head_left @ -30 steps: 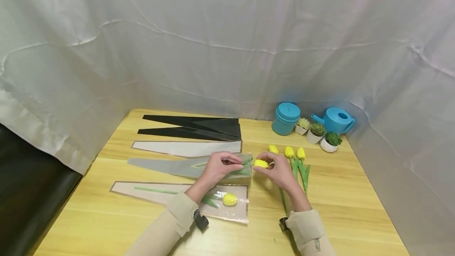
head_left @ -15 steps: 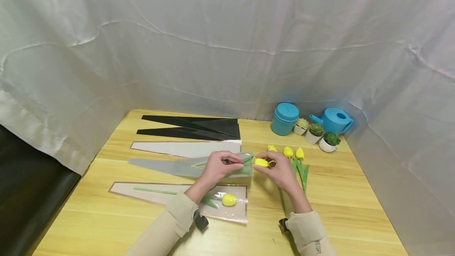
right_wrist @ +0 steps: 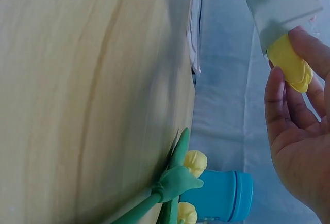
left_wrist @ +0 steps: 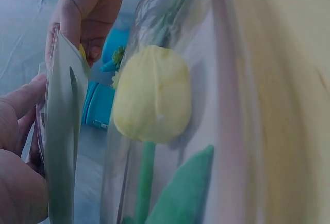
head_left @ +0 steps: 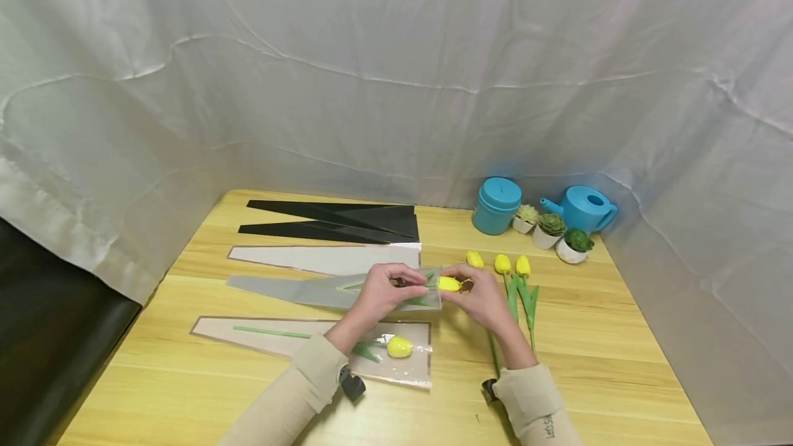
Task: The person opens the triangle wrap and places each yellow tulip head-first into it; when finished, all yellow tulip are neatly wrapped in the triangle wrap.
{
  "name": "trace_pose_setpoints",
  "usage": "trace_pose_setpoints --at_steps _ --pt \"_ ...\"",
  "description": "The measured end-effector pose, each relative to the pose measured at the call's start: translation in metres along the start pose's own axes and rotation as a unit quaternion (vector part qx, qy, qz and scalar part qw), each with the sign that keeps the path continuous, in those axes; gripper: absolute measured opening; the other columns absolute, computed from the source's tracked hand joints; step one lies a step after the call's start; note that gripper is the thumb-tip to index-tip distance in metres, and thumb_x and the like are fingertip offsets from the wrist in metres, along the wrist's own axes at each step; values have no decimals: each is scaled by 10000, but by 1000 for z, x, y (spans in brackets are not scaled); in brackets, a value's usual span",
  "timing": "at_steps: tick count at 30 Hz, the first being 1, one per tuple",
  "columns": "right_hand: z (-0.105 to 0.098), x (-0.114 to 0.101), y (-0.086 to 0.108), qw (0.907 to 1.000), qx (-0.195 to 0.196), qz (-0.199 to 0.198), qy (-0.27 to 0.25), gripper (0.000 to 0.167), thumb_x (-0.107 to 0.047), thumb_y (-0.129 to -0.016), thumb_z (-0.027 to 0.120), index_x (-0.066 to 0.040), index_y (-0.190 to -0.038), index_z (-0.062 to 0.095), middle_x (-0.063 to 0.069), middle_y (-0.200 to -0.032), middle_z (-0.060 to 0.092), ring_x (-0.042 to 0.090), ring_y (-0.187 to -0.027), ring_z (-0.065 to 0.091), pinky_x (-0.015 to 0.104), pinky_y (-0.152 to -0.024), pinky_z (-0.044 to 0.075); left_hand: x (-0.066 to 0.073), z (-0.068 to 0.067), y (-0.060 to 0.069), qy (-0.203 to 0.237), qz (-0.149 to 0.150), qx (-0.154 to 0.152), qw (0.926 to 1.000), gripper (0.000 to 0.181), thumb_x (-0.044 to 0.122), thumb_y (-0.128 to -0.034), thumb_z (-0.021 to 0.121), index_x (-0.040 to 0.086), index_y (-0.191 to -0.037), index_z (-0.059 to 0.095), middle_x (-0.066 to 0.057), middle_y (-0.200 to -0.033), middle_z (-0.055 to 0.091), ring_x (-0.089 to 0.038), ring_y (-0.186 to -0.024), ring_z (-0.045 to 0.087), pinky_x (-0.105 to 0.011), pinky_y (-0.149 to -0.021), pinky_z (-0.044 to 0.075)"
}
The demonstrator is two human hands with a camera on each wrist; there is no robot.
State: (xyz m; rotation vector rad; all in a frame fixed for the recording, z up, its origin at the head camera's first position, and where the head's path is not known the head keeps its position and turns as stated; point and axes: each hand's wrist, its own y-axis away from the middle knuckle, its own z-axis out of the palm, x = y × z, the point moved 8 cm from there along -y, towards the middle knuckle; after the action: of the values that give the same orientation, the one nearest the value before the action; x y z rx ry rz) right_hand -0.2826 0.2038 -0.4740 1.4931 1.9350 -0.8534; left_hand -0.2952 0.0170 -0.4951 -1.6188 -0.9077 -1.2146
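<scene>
My left hand pinches a grey translucent flower sleeve near its wide mouth. In my right hand the yellow head of an artificial tulip is gripped between thumb and fingers, right at that mouth; its stem and leaves lie inside the sleeve. The right wrist view shows the tulip head against the sleeve's edge, partly inside. Closer to me, a second tulip lies in a clear-fronted sleeve with a pinkish border. The left wrist view shows that wrapped tulip up close.
Behind lie a white sleeve and black sleeves. To the right are several loose tulips. At the back right stand a blue canister, several small potted succulents and a blue watering can. Grey curtains surround the table.
The right hand has shifted slightly left with the tulip head, bringing it to the sleeve's mouth and partly inside. The left hand stays nearly in place on the sleeve.
</scene>
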Motion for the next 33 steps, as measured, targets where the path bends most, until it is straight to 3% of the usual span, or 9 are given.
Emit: trace_pose_setpoints --at_steps 4,9,16,20,23,28,33 --pt "2 2 0 10000 -28 57 -3 347 -225 -843 883 -133 -1158 769 19 -1149 764 185 -991 682 391 -872 585 2 -5 2 -354 59 58 9993 265 205 -816 898 107 -1049 818 -58 -1024 794 -204 -932 702 -308 -843 541" --pt "2 2 0 10000 -10 41 -37 352 -254 -836 889 -138 -1148 773 26 -1143 765 185 -993 684 344 -850 586 6 -22 7 -923 24 34 9957 359 257 -805 911 198 -1140 798 56 -1144 774 -200 -1118 672 -480 -1030 503" --pt "1 3 1 9998 20 72 -176 332 -247 -838 887 -150 -1137 778 35 -1150 762 193 -1008 685 312 -831 575 2 -46 14 -1938 -168 -240 9806 465 223 -799 910 225 -1240 761 80 -1220 755 -203 -1199 640 -498 -1093 478" --pt "1 4 1 9996 16 161 -242 314 -253 -843 883 -174 -1128 778 18 -1152 760 176 -1009 680 302 -838 571 0 -49 14 -1909 -153 -409 9806 403 207 -820 890 204 -1205 772 71 -1103 794 -237 -1213 664 -520 -1144 436" --pt "1 4 2 9995 19 166 -278 313 -251 -841 883 -172 -1126 780 15 -1147 760 170 -1003 675 306 -841 570 -3 -49 12 -1782 -157 -371 9832 312 193 -823 886 191 -1123 799 75 -997 808 -234 -1188 673 -520 -1154 418" --pt "1 4 2 9993 10 151 -329 309 -267 -843 882 -172 -1120 783 15 -1136 760 167 -997 672 308 -841 569 -12 -51 12 -1388 -327 -201 9896 208 169 -825 883 170 -1023 819 73 -934 806 -147 -1061 699 -456 -1092 470" --pt "1 4 2 9984 -19 242 -518 312 -247 -845 881 -178 -1134 785 7 -1167 754 158 -1000 667 272 -857 574 -15 -52 11 -999 -428 -136 9940 192 156 -835 873 140 -1018 819 31 -956 809 -125 -934 747 -319 -935 568"
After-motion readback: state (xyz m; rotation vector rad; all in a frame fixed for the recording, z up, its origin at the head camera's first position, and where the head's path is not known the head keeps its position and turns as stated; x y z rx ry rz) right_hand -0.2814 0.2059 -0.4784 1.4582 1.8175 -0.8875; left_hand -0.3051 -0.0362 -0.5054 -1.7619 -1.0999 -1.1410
